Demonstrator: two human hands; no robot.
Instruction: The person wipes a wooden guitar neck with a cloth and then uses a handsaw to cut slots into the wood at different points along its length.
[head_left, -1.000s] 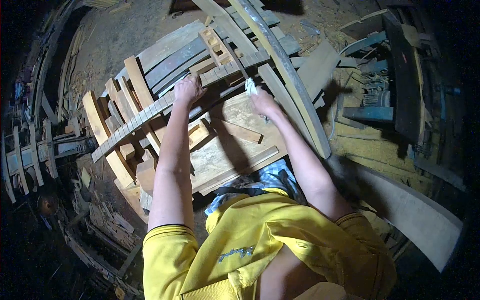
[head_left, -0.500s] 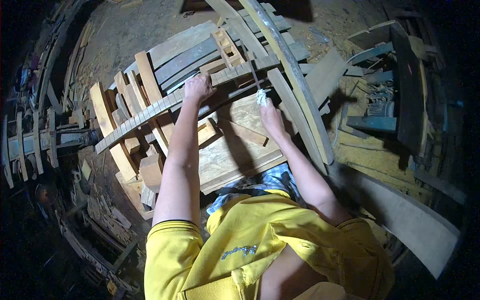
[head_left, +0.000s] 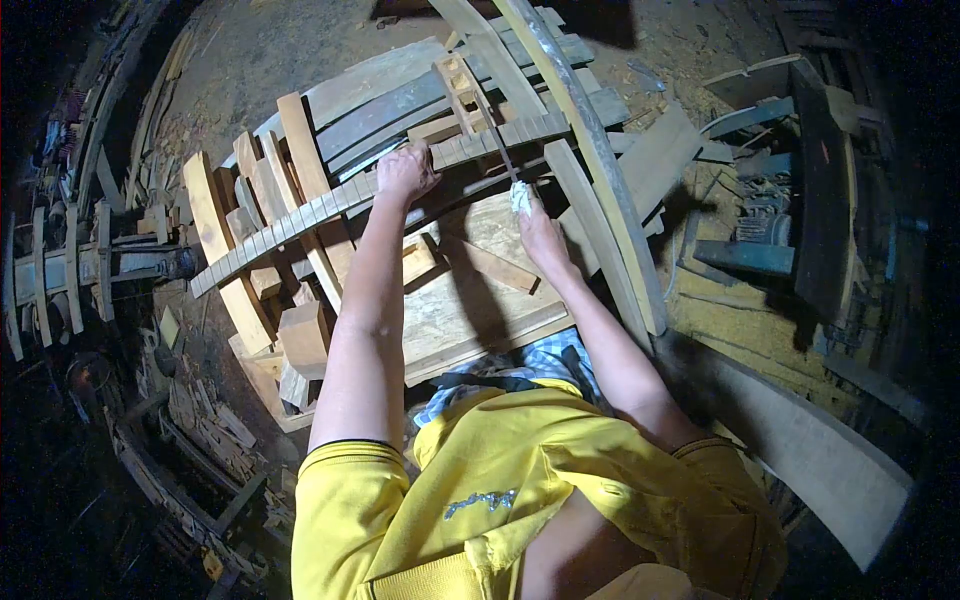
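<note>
A long, slightly curved wooden strip (head_left: 310, 213), marked with many evenly spaced crosswise lines, lies across the wood in front of me. My left hand (head_left: 405, 172) is closed over it near its middle. In my right hand (head_left: 543, 238) is a narrow saw (head_left: 507, 160), its handle wrapped in white material. The dark, thin blade lies across the strip to the right of my left hand and points away from me. The blade's teeth cannot be made out. Beneath my arms, a pale wooden board (head_left: 460, 330) carries a small wooden block (head_left: 418, 258).
Several short planks (head_left: 300, 140) stick out under the strip at the left. A long curved beam (head_left: 600, 170) runs along the right, beside a broad plank (head_left: 800, 450). Grey boards (head_left: 375, 95) lie beyond the strip. A dark wooden frame (head_left: 825, 180) stands at far right.
My right hand and the saw have shifted slightly left along the strip. My left hand keeps its place on the strip. The whole view has moved a little.
</note>
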